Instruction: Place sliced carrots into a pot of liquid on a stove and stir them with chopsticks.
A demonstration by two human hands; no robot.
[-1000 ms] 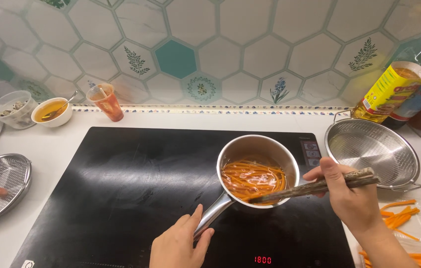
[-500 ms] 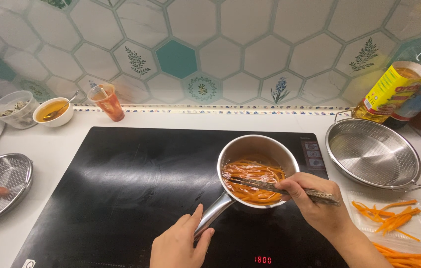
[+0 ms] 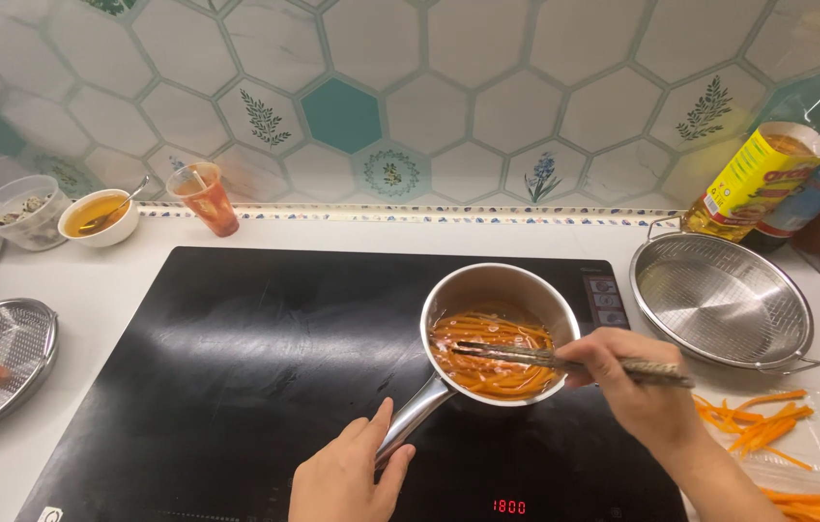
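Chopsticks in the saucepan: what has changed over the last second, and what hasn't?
The right hand has swung the chopsticks from lying over the rim, tips pointing right, down into the carrot strips, tips now pointing left. The left hand stays on the saucepan handle; the saucepan and the strainer have not moved.

A yellow-labelled oil bottle (image 3: 753, 182) stood at the table's right rear corner; a red digital display (image 3: 508, 507) glowed on the cooktop's front edge.

A metal strainer (image 3: 724, 302) sits beside an oil bottle (image 3: 753, 180).
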